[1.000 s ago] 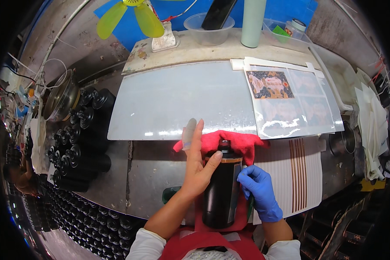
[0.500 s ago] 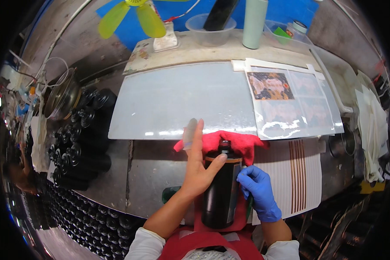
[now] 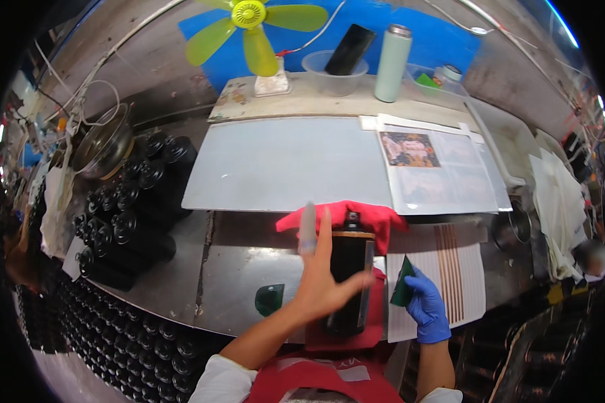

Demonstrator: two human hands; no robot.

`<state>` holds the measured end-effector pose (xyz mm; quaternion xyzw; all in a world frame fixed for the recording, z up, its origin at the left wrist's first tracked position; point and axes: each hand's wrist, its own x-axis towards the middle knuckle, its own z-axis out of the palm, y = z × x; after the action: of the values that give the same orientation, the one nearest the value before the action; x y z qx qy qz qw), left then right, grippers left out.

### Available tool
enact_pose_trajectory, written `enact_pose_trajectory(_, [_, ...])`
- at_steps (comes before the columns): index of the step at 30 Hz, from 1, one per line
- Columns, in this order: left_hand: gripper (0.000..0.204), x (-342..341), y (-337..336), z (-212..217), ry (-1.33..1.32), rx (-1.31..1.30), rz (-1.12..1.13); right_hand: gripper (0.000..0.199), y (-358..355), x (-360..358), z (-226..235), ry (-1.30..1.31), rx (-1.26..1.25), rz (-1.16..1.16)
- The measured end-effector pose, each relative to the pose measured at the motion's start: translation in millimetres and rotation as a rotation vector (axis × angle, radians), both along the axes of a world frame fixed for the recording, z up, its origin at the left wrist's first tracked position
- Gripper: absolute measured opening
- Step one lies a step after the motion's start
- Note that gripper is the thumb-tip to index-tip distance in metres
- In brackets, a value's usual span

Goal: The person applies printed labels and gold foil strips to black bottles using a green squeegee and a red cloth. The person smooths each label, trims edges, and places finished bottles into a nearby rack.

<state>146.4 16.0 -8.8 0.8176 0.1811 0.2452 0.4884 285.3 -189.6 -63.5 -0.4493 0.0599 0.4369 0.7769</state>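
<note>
Black bottle (image 3: 351, 256) lies in front of you on pink-red cloth (image 3: 383, 232), neck pointing away toward the pale grey board (image 3: 282, 164). Your left hand (image 3: 319, 285), bare but for a greyish sleeve (image 3: 307, 232) on one finger, is over the bottle's left side: fingers stretched forward, thumb spread wide from them and crossing above the bottle, blurred. Can't tell whether it touches. Your right hand (image 3: 427, 307), blue-gloved, is right of the bottle and apart from it, fingers closed on a dark green flat piece (image 3: 402, 285), held tilted with its point up. Similar green piece (image 3: 269, 299) sits on the metal table (image 3: 232, 269), left of the bottle, near your left forearm. Right of you: white ribbed sheet (image 3: 474, 269) carrying brown strips (image 3: 448, 269), partly behind your glove. Glossy printed sheet (image 3: 464, 181) overlaps the board's right end. More black bottles (image 3: 141, 195) crowd the table's left side. Back shelf: yellow-green fan (image 3: 249, 13), clear bowl (image 3: 339, 84) with a phone (image 3: 351, 50) leaning in it, pale green flask (image 3: 392, 67) upright beside it.
</note>
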Motion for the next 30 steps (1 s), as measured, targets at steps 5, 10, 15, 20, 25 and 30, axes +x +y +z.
enact_pose_trajectory(5, [0.099, -61.5, -63.8, -18.5, 0.086, 0.735, -0.182, 0.043, 35.3, -2.9, 83.7, -0.476, -0.146, -0.19])
enact_pose_trajectory(10, [0.066, -57.3, -78.4, -20.1, 0.161, 0.811, -0.008, 0.03, 111.0, -53.2, 111.6, -1.621, -0.569, 0.09])
enact_pose_trajectory(15, [0.083, -70.1, -57.8, -29.3, 0.013, 0.542, -0.037, 0.03, 95.6, -28.5, 76.6, -1.238, -0.515, -0.001])
enact_pose_trajectory(20, [0.112, -86.0, -32.6, -54.4, 0.238, -0.027, -0.24, 0.033, 74.5, -9.4, -0.6, -0.735, -0.29, 0.019])
enact_pose_trajectory(25, [0.103, -86.0, -38.6, -23.4, 0.043, 0.412, -0.118, 0.033, 65.9, -8.4, 56.4, -0.833, -0.309, -0.041])
enact_pose_trajectory(30, [0.053, -63.6, -58.5, -29.4, 0.221, 0.977, -0.213, 0.03, 113.5, -43.8, 105.0, -1.416, -0.542, 0.121])
